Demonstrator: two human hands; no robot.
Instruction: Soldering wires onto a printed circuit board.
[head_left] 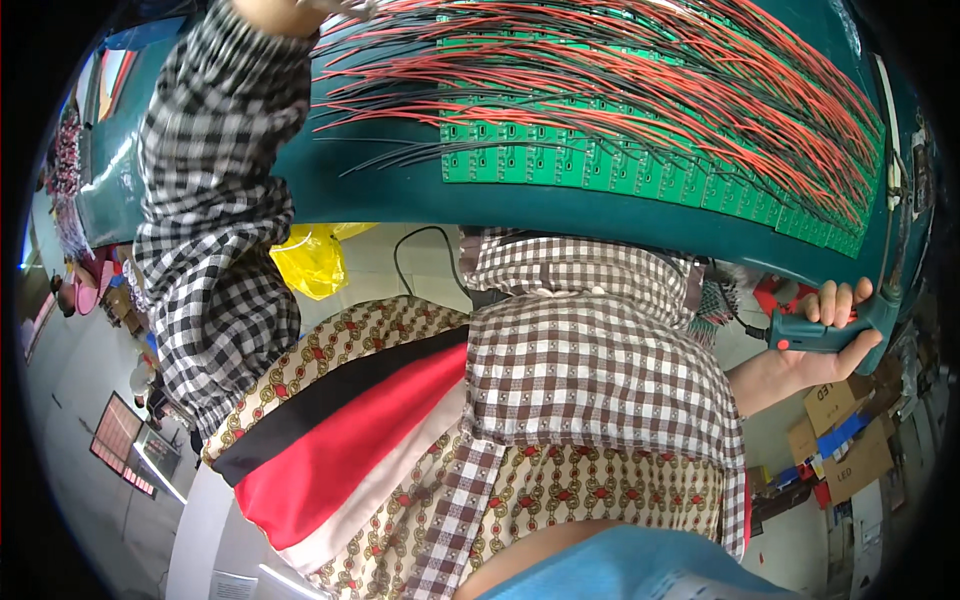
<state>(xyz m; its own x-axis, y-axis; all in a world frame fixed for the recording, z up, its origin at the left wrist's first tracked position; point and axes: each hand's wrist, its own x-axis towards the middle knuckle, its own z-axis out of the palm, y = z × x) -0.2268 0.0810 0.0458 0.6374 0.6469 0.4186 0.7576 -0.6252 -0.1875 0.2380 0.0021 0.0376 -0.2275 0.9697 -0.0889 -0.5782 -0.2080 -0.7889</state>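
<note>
Blue fabric (640,565) comes first, right under the camera, well to my side of the panel of green circuit boards (500,163), which is my landmark from here on. Just past the fabric, my brown-and-white checked apron (600,370) fills the space before the panel, with a patterned garment (340,340) showing beside it, striped black and red.

Now out to my right hand (806,370), and it's a firm hold! Fingers curl over the far side, the thumb presses along the near side, and between them sits the handle of a green pistol-shaped tool (815,336), just off the panel's near right corner. A dark cable meets its back end; whether its front end touches anything, I can't tell.

Over to the left of the panel, my black-and-white sleeve (220,190) reaches up, and the hand beyond it slips out of view, so I can't tell how that grip stands.

And the panel itself: it lies on the dark green table (375,200), red and black wires (600,75) sweeping across it, their ends poking out past its left side.

Farther down, a yellow bag (312,262) hangs below the panel's left end, and cardboard boxes (862,465) sit below its right end.
</note>
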